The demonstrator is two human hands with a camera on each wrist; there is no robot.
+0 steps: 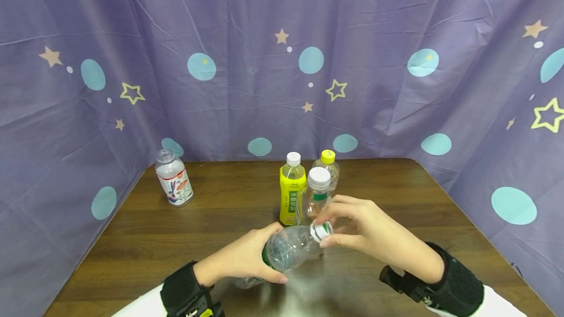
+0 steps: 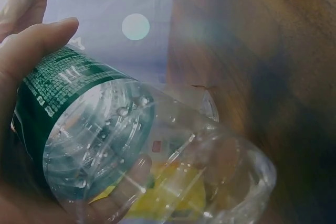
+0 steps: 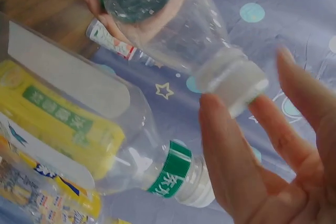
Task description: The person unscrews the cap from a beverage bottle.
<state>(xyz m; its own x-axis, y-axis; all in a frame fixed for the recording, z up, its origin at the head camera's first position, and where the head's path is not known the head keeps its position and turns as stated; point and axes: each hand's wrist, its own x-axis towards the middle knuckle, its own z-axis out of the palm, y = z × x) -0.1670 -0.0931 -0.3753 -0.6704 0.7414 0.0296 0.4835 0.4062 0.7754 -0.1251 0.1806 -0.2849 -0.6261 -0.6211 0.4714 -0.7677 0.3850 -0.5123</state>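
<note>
A clear plastic bottle (image 1: 288, 248) with a green label is held tilted above the wooden table (image 1: 396, 199), neck pointing right. My left hand (image 1: 276, 254) grips its body, thumb on top and fingers underneath. In the left wrist view the bottle (image 2: 94, 129) fills the frame, with my thumb (image 2: 31, 45) lying across the green label. My right hand (image 1: 325, 233) pinches the white cap (image 1: 321, 230) between thumb and fingers. The right wrist view shows the cap (image 3: 239, 85) between my thumb (image 3: 231, 156) and fingers (image 3: 304, 98).
Just behind my hands stand a yellow bottle (image 1: 292, 190), a clear bottle with a white cap (image 1: 317, 192) and a bottle with a yellow cap (image 1: 328, 165). A small flower-printed bottle (image 1: 174, 180) stands far left. Purple star-printed cloth (image 1: 282, 62) surrounds the table.
</note>
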